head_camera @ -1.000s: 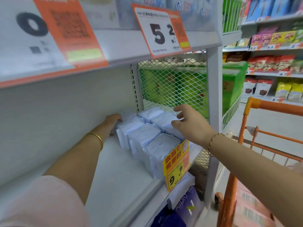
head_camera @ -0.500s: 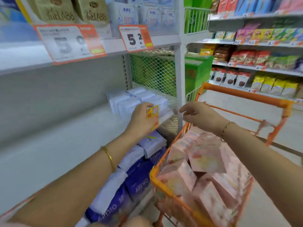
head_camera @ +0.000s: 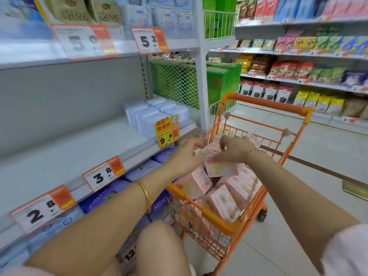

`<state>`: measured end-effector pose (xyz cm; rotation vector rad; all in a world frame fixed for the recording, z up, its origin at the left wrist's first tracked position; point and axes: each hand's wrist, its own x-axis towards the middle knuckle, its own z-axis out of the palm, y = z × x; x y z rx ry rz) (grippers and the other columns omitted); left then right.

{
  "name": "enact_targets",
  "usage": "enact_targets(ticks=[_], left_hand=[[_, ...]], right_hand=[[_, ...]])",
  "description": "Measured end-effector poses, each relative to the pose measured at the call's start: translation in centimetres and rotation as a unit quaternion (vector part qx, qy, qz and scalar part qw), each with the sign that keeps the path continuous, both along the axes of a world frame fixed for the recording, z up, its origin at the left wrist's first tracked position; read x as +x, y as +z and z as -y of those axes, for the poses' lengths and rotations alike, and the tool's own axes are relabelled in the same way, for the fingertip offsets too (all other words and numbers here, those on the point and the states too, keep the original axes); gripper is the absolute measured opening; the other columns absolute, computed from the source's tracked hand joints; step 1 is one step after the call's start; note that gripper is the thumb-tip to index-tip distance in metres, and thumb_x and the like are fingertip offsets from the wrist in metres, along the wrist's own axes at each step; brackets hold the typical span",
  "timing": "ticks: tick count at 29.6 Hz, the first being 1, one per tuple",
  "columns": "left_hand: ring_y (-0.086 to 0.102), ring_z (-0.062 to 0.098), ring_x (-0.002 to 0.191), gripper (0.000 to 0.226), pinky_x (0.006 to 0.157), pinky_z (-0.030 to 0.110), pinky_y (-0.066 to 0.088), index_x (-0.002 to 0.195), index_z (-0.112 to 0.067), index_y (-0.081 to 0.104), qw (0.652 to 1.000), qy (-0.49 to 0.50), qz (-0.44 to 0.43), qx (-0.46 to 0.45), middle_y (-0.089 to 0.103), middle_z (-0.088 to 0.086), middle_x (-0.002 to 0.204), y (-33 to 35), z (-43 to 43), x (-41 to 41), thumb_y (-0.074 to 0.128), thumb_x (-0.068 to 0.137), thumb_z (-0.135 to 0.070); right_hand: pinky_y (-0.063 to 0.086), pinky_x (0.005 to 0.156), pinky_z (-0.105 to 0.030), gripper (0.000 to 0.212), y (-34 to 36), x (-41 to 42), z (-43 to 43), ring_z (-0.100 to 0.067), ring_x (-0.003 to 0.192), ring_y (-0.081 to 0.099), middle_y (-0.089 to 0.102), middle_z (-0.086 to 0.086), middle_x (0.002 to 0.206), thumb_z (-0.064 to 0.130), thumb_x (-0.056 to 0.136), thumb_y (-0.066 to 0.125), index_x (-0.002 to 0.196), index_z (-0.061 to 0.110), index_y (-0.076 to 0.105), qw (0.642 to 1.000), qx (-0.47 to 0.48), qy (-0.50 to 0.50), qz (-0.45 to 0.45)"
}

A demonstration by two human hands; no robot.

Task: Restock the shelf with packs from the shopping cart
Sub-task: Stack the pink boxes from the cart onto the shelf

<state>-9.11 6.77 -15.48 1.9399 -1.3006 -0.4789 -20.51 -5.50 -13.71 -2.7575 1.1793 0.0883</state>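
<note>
Orange price tags read 5.2 [head_camera: 149, 39], 3.8 [head_camera: 103, 174] and 2.8 [head_camera: 41, 210]; a yellow tag [head_camera: 166, 130] reads 9.9. Purple Allpro packets [head_camera: 159, 206] fill the bottom tier. Green cartons [head_camera: 221, 80] stand behind a mesh panel [head_camera: 175, 82]. Snack racks [head_camera: 298, 72] line the far side of the tiled floor [head_camera: 318, 156].

Pink packs [head_camera: 221, 167] fill an orange cart [head_camera: 221, 221]; shelf packs [head_camera: 157, 114] white.

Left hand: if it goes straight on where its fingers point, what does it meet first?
The left hand would probably meet the top pink pack in the shopping cart, under the right hand; depth unclear.
</note>
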Motion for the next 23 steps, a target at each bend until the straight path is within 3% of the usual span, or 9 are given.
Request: enact_targets(ticks=[4, 6, 9, 12, 15, 17, 19, 21, 23], left_hand=[[0.056, 0.018, 0.094, 0.038, 0.059, 0.015, 0.039, 0.123, -0.012, 0.049, 0.998, 0.010, -0.058, -0.005, 0.053, 0.016, 0.124, -0.1, -1.3, -0.2, 0.060, 0.087, -0.013], [0.059, 0.019, 0.094, 0.039, 0.064, 0.020, 0.042, 0.125, -0.013, 0.049, 0.997, 0.018, -0.069, -0.008, 0.055, 0.015, 0.124, -0.4, -1.9, -0.1, 0.060, 0.087, -0.015], [0.057, 0.020, 0.109, 0.040, 0.078, 0.025, 0.043, 0.126, -0.015, 0.050, 0.997, 0.026, -0.068, -0.009, 0.053, 0.007, 0.128, -0.4, -2.8, -0.3, 0.060, 0.088, -0.019], [0.055, 0.028, 0.115, 0.041, 0.087, 0.033, 0.045, 0.128, -0.015, 0.049, 0.994, 0.034, -0.102, -0.013, 0.053, 0.012, 0.128, -0.2, -3.9, -0.6, 0.057, 0.087, -0.016], [0.056, 0.023, 0.111, 0.041, 0.095, 0.037, 0.048, 0.129, -0.010, 0.047, 0.988, 0.049, -0.141, -0.046, 0.052, 0.008, 0.125, 0.2, -4.8, -0.7, 0.053, 0.089, -0.009], [0.059, 0.018, 0.098, 0.035, 0.089, 0.040, 0.053, 0.128, -0.009, 0.045, 0.969, 0.051, -0.230, -0.078, 0.054, 0.004, 0.109, 1.1, -5.4, -0.6, 0.050, 0.094, -0.013], [0.061, 0.024, 0.095, 0.024, 0.080, 0.039, 0.056, 0.118, -0.014, 0.049, 0.933, 0.046, -0.344, -0.097, 0.053, 0.004, 0.100, 2.3, -6.2, -0.4, 0.047, 0.097, -0.026], [0.062, 0.029, 0.089, 0.030, 0.076, 0.044, 0.056, 0.110, -0.017, 0.056, 0.905, 0.048, -0.410, -0.102, 0.054, 0.010, 0.098, 3.3, -7.2, 0.6, 0.044, 0.097, -0.042], [0.062, 0.027, 0.077, 0.044, 0.074, 0.047, 0.057, 0.121, -0.016, 0.050, 0.890, 0.069, -0.435, -0.118, 0.057, 0.011, 0.099, 3.5, -8.5, 2.6, 0.048, 0.093, -0.049]], right_hand=[[0.039, 0.096, -0.041, 0.053, -0.6, -0.3, 0.3, -0.031, 0.120, 0.038, 0.053, -0.007, 0.125, 0.056, 0.080, 0.057, 0.120, 0.022, 0.047, 0.998, -0.022, 0.028, -0.047], [0.040, 0.091, -0.039, 0.048, -1.0, -0.4, 0.0, -0.028, 0.120, 0.040, 0.055, -0.003, 0.122, 0.049, 0.081, 0.058, 0.121, 0.024, 0.049, 0.996, -0.051, 0.041, -0.054], [0.044, 0.084, -0.035, 0.037, -1.4, -0.4, -0.6, -0.026, 0.112, 0.048, 0.059, -0.003, 0.112, 0.044, 0.082, 0.059, 0.110, 0.020, 0.055, 0.992, -0.106, 0.062, -0.028], [0.046, 0.087, -0.036, 0.046, -1.3, -0.5, -1.2, -0.027, 0.112, 0.049, 0.057, -0.004, 0.118, 0.037, 0.078, 0.066, 0.119, 0.021, 0.053, 0.992, -0.106, 0.061, 0.015], [0.044, 0.088, -0.038, 0.052, 0.4, -0.7, -2.1, -0.032, 0.113, 0.048, 0.053, -0.008, 0.122, 0.031, 0.074, 0.071, 0.121, 0.018, 0.053, 0.987, -0.107, 0.010, 0.117], [0.042, 0.089, -0.039, 0.055, 2.0, -0.1, -3.6, -0.035, 0.112, 0.047, 0.051, -0.011, 0.122, 0.032, 0.073, 0.073, 0.121, 0.015, 0.053, 0.969, -0.105, -0.008, 0.222], [0.039, 0.094, -0.039, 0.058, 2.7, 1.5, -6.1, -0.034, 0.114, 0.046, 0.050, -0.012, 0.121, 0.037, 0.072, 0.074, 0.122, 0.014, 0.053, 0.946, -0.101, 0.016, 0.309], [0.037, 0.095, -0.037, 0.056, 2.4, 3.7, -9.2, -0.033, 0.112, 0.046, 0.051, -0.014, 0.119, 0.037, 0.073, 0.072, 0.120, 0.013, 0.055, 0.920, -0.107, 0.062, 0.371], [0.037, 0.095, -0.032, 0.056, 2.1, 5.9, -12.0, -0.029, 0.114, 0.045, 0.051, -0.012, 0.119, 0.029, 0.071, 0.073, 0.121, 0.012, 0.055, 0.906, -0.067, 0.119, 0.401]])
